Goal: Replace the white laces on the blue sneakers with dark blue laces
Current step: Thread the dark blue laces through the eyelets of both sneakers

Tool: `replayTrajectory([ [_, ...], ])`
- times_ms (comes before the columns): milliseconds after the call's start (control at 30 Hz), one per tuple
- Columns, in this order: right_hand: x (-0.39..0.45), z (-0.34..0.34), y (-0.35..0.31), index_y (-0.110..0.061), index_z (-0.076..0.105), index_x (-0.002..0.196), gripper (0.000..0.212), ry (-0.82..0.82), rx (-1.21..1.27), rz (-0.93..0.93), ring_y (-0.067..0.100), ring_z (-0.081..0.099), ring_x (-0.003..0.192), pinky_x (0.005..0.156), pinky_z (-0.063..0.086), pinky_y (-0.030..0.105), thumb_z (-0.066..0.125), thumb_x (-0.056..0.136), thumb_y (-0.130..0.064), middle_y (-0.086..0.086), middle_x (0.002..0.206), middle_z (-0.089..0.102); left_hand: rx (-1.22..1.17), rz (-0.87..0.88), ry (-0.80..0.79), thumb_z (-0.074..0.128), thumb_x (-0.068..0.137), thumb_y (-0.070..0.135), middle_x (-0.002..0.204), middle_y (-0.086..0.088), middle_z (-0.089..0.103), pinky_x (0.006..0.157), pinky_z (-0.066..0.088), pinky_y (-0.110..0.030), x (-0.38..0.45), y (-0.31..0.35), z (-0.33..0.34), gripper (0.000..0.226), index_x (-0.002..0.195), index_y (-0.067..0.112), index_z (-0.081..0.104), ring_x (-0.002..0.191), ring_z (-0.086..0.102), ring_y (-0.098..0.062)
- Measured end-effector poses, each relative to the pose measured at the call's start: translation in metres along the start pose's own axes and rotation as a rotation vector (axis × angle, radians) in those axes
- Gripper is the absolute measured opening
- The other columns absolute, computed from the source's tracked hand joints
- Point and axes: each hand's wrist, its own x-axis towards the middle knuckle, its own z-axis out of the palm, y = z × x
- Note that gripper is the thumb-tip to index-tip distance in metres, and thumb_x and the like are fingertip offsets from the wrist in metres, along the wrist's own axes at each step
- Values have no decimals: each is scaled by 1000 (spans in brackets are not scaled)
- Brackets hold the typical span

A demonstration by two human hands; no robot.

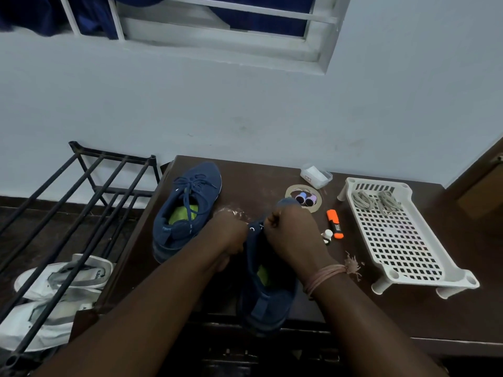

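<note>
Two blue sneakers sit on the dark brown counter (272, 175). The near sneaker (268, 292) is at the front edge, its heel hanging a little over it. Both hands work at its top. The right hand (292, 235) has its fingers curled tight, pinching something small by the eyelets; it is too dark to tell what. The left hand (227, 235) is curled against the sneaker's side and seems to hold it.

The far sneaker (185, 210) lies near the left edge, already tied with a dark blue lace (190, 186).

To the right stands a white rack (402, 240) with two bundles of white laces (377, 200) on its far end. Between the near sneaker and the rack lie one orange marker (334, 223) and one tape ring (317, 206). One small clear box (315, 174) sits by the wall. There is open counter in the middle at the back.

On the floor to the left is a black shoe rack (89, 191) with two white shoes (65, 278) beneath.
</note>
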Motion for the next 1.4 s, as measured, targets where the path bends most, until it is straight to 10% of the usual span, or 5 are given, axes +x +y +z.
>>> replayTrajectory([
  [500,-4,-3,-12,-7,68,86,18,-31,-117,66,25,60,75,65,42,28,53,93,-16,13,88,68,-220,-56,-47,50,96,2,83,-13,66,74,56,-36,5,-5,11,19,83,8,61,68,57,-18],
  [933,-9,-11,-10,-15,53,98,20,93,108,-30,21,57,72,63,46,34,57,83,-3,5,81,60,-306,-14,-150,60,95,4,78,-8,66,54,43,-23,4,-9,14,11,100,5,70,58,54,-11],
  [1100,-12,-38,-6,-23,57,85,17,-60,-24,65,21,59,87,77,51,35,69,80,-33,-1,90,61,-193,137,27,45,99,4,85,-11,62,59,49,-26,1,1,15,18,99,4,63,62,56,-13],
  [1267,-22,-60,9,-14,59,100,16,-403,-17,211,19,62,87,71,50,28,67,87,-19,3,95,64,-860,72,64,25,103,6,71,-1,52,54,47,-26,-3,32,-28,25,97,13,49,54,51,-12],
  [1400,-12,-42,17,-10,65,98,14,-437,-71,246,17,59,68,51,42,23,56,89,-16,6,90,66,-353,83,-81,38,105,20,66,1,46,46,35,-22,-20,33,-42,24,90,12,56,47,40,-9],
])
